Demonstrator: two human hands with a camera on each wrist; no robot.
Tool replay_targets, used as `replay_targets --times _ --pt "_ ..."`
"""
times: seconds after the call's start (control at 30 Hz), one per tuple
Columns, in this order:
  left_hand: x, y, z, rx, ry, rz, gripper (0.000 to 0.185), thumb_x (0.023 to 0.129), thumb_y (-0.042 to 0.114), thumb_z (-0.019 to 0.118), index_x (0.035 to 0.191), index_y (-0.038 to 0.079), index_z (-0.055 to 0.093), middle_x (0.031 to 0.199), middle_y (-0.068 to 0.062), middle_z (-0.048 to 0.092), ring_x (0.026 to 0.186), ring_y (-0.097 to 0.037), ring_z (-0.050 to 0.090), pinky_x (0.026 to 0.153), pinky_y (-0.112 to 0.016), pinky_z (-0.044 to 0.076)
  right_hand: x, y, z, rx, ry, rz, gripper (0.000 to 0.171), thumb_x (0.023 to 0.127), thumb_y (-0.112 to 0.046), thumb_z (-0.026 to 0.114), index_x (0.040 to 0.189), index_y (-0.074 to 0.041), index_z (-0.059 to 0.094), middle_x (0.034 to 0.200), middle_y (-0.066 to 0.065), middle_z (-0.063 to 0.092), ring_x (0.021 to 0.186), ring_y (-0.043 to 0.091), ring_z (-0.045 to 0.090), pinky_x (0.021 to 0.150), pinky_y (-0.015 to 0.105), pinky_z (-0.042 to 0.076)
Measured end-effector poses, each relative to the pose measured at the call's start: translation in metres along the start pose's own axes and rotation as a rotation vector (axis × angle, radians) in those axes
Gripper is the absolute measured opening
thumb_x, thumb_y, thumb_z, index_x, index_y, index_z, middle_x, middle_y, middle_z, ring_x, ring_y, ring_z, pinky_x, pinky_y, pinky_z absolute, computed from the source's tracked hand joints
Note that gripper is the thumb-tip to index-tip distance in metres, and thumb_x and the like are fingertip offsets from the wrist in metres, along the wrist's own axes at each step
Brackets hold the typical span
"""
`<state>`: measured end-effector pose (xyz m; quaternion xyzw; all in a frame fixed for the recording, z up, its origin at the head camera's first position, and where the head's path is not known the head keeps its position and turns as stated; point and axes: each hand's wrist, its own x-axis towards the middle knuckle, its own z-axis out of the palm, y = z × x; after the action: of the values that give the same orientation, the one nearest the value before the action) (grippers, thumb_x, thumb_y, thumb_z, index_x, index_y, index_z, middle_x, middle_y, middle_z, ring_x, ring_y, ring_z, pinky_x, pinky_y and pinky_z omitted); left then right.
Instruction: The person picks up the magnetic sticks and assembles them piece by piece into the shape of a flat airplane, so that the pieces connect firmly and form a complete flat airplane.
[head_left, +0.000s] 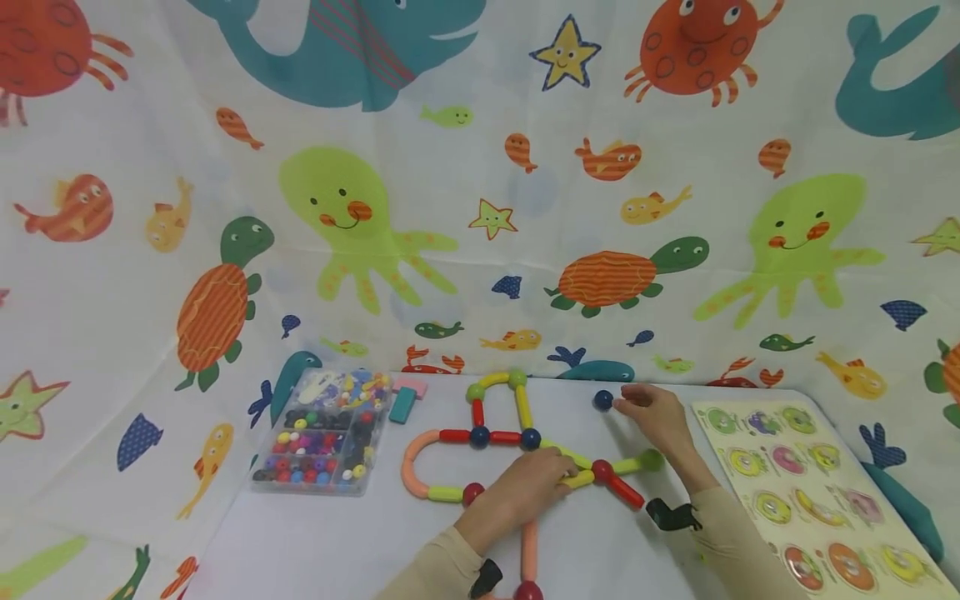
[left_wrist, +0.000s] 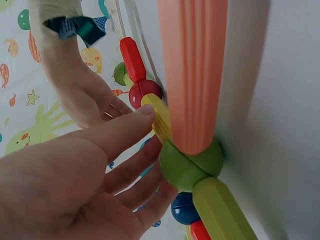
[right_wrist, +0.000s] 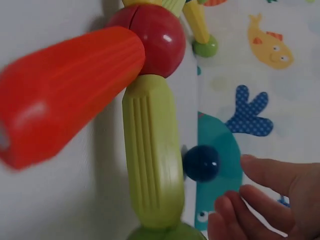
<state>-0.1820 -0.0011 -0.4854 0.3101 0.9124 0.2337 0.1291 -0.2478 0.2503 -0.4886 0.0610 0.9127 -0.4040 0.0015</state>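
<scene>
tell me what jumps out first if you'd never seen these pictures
A chain of bright sticks and balls sprawls across the middle of the white table, with the left hand resting on a yellow stick. The right hand reaches for a loose blue ball near the far edge. Behind hangs a sea-animal cloth.

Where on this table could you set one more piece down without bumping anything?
Bare white table lies in front of the bead box, left of the left hand. A smaller bare patch sits between the red stick and the puzzle board. The middle is crowded with the stick-and-ball figure; the right hand is beside the loose blue ball.
</scene>
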Motion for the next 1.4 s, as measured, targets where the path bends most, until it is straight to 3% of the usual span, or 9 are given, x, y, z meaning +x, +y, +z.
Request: replay_targets --times 0.23,0.4,0.7,0.9,1.17,1.4 --pt "0.008 0.005 0.000 0.053 0.050 0.087 0.027 0.094 0.017 0.073 0.121 0.019 0.073 0.109 0.007 0.068 0.096 -0.001 0.059 0.087 -0.014 0.050 0.014 -0.001 0.012 0.055 -0.013 0.074 0.052 0.096 -0.032 0.070 0.136 0.000 0.060 0.135 0.025 0.062 0.125 0.041 0.058 0.105 0.054 0.047" --pt "0.012 0.008 0.001 0.099 0.087 0.149 0.023 0.094 0.016 0.073 0.117 0.017 0.075 0.107 0.005 0.070 0.097 -0.002 0.061 0.087 -0.012 0.049 0.018 -0.001 0.019 0.026 -0.035 0.074 0.049 0.095 -0.028 0.071 0.133 0.001 0.062 0.134 0.024 0.063 0.125 0.042 0.059 0.103 0.054 0.049" --pt "0.014 0.014 0.003 0.104 0.084 0.126 0.025 0.093 0.016 0.075 0.118 0.017 0.074 0.109 0.005 0.069 0.100 -0.004 0.062 0.088 -0.013 0.050 0.022 0.002 0.020 -0.024 -0.009 0.008 0.043 0.095 -0.026 0.072 0.126 0.002 0.066 0.125 0.025 0.068 0.115 0.040 0.064 0.091 0.047 0.056" --pt "0.015 0.014 0.005 0.112 0.091 0.111 0.025 0.091 0.015 0.076 0.116 0.017 0.075 0.107 0.005 0.070 0.097 -0.004 0.061 0.084 -0.013 0.051 0.019 -0.001 0.019 -0.023 -0.003 0.039 0.045 0.096 -0.031 0.071 0.127 0.001 0.065 0.125 0.024 0.068 0.115 0.038 0.062 0.097 0.050 0.053" --pt "0.022 0.024 0.010 0.143 0.128 0.171 0.020 0.093 0.016 0.075 0.113 0.017 0.077 0.102 0.004 0.069 0.090 -0.006 0.059 0.077 -0.012 0.048 -0.007 0.000 -0.014 -0.052 0.054 -0.006 0.049 0.096 -0.038 0.070 0.131 -0.005 0.064 0.127 0.021 0.068 0.117 0.038 0.064 0.099 0.052 0.051" --pt "0.030 0.037 0.014 0.193 0.101 0.192 0.020 0.094 0.020 0.074 0.114 0.021 0.076 0.104 0.006 0.067 0.093 -0.004 0.057 0.081 -0.014 0.047 -0.045 0.014 -0.031 -0.035 0.063 0.033 0.057 0.096 -0.048 0.067 0.135 -0.008 0.062 0.126 0.018 0.068 0.119 0.036 0.062 0.099 0.050 0.051"
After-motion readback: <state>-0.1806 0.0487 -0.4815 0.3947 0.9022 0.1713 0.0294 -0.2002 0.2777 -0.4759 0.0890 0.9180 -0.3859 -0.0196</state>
